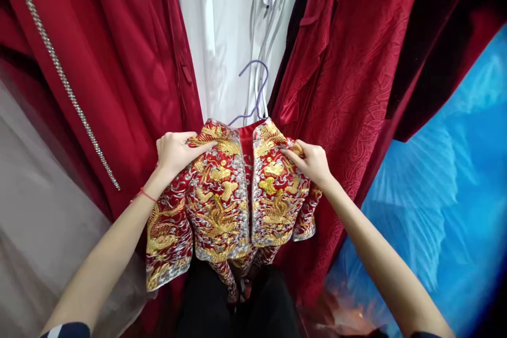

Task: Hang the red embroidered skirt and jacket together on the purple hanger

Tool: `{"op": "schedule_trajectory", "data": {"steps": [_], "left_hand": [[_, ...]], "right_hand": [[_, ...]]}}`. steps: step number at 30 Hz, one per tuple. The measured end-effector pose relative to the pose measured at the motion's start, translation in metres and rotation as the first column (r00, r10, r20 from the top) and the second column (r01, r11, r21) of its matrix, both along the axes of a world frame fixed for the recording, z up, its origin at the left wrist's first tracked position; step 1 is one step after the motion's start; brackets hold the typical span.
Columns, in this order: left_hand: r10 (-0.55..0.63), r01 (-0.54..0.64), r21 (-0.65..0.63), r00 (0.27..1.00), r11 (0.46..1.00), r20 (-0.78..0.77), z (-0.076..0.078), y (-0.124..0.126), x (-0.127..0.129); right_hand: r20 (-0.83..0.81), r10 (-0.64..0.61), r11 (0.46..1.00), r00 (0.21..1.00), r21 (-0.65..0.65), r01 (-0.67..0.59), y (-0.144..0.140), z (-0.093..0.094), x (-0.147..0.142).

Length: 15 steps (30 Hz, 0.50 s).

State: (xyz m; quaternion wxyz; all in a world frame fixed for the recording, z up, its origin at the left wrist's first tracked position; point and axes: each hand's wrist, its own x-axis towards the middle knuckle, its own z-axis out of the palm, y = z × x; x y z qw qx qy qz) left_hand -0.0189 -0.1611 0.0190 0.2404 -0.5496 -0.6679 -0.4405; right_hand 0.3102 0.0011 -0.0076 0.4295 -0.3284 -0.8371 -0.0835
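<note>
A red jacket (222,206) with dense gold and silver embroidery hangs on a purple hanger (259,90), its hook free of any rail. Its front edges lie side by side, with plain red lining showing at the collar. My left hand (176,153) pinches the jacket's shoulder on the left side, thumb on top. On the opposite shoulder, my right hand (312,161) grips the cloth in the same way. The fingers beneath the fabric are hidden. Below the jacket hem, more matching embroidered cloth (225,274) hangs down in front of my dark-clothed legs.
Long red garments (134,63) hang on the left, one with a glittering trim (67,84). Red patterned dresses (348,90) hang on the right, beside a bright blue gown (428,195). White fabric with ribbons (229,26) hangs behind. Pale grey cloth (47,211) lies at far left.
</note>
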Motion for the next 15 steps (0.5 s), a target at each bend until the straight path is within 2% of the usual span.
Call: {"op": "schedule_trajectory", "data": {"steps": [2,4,7,11,13,15], "left_hand": [[-0.1,0.095,-0.107,0.994,0.99,-0.046,0.015,0.012,-0.002],[-0.175,0.154,-0.21,0.981,0.966,-0.087,0.035,0.027,-0.003],[-0.2,0.162,-0.274,0.973,0.948,-0.117,0.071,0.056,-0.001],[-0.257,0.219,-0.383,0.965,0.898,-0.052,0.114,0.097,0.01],[-0.314,0.282,-0.421,0.949,0.862,-0.005,0.128,0.113,0.013],[-0.351,0.334,-0.425,0.936,0.842,0.039,0.134,0.126,0.013]], "right_hand": [[-0.091,-0.006,1.0,0.996,0.024,0.008,0.002,0.001,0.002],[-0.166,-0.027,0.998,0.986,0.057,0.037,0.004,0.012,0.004],[-0.223,-0.095,0.99,0.97,0.08,0.115,0.012,0.046,0.013],[-0.238,-0.193,0.976,0.952,0.057,0.212,0.031,0.088,0.024],[-0.235,-0.222,0.972,0.946,0.025,0.234,0.04,0.1,0.027],[-0.234,-0.234,0.971,0.944,-0.004,0.24,0.051,0.106,0.028]]}}
